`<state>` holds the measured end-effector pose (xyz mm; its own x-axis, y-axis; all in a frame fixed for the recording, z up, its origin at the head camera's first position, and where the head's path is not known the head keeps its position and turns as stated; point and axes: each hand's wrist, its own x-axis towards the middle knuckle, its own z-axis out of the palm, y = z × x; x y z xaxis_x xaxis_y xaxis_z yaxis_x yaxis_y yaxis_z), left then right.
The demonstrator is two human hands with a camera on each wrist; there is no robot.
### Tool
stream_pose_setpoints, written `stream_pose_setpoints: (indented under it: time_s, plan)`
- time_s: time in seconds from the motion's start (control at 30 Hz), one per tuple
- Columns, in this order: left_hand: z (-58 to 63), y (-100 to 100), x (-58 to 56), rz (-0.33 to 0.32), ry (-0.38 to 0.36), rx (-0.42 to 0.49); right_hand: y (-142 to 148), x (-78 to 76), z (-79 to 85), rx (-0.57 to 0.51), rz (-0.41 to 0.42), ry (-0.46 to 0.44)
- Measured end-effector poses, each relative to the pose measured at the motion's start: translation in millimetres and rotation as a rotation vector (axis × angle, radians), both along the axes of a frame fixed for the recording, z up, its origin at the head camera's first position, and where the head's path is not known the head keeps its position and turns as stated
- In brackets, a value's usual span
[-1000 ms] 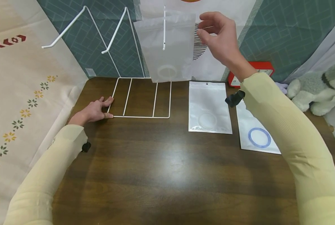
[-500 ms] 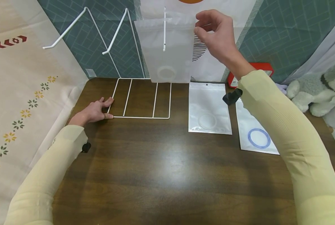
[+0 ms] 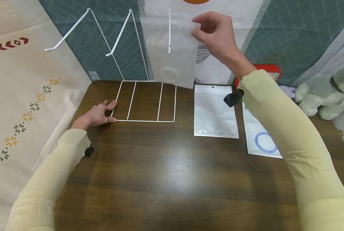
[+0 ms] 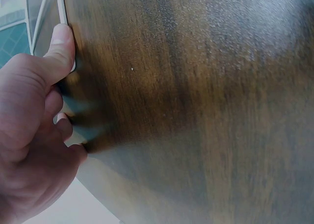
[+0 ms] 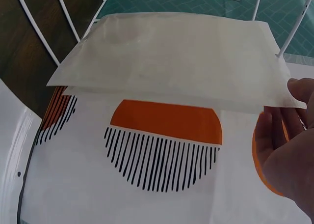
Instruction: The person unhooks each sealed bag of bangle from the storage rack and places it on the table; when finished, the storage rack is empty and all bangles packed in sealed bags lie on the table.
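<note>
A white wire display rack [image 3: 174, 104] stands on the table, its prongs [image 3: 120, 33] rising at the back. My left hand [image 3: 95, 115] holds its base at the front left corner, thumb on the front wire, index finger at the side wire; in the left wrist view the thumb [image 4: 61, 44] lies along the wire. A white zip bag [image 3: 177, 61] with a round window hangs on the rack's right prong [image 3: 169, 35]. My right hand [image 3: 218, 35] pinches its upper right edge. In the right wrist view the thumb [image 5: 300, 90] meets the bag's corner, other fingers below.
Two more bags lie right of the rack: a white bag [image 3: 215, 109] with a clear ring and another bag [image 3: 255, 128] with a blue ring, partly under my right sleeve. A red clock-like box [image 3: 271, 68] and a grey plush toy [image 3: 322, 89] stand at the back right.
My right hand has moved left along with the bag's top edge, which its fingers now overlap more. The bag's lower right corner has dropped slightly. My left hand has stayed on the rack.
</note>
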<state>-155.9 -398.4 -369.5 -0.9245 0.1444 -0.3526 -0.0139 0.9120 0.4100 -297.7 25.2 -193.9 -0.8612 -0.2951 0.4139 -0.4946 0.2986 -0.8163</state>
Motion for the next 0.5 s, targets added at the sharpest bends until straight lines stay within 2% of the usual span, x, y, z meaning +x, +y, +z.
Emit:
stream_pose_setpoints:
  time_s: [0.2, 0.5]
  plan:
    - [-0.1, 1.2, -0.1, 0.006, -0.006, 0.005, -10.0, -2.4, 1.8, -0.017, 0.051, -0.071]
    - [-1.1, 3.1, -2.6, 0.008, -0.001, 0.004, -19.5, -6.1, 4.8, -0.082, 0.061, -0.160]
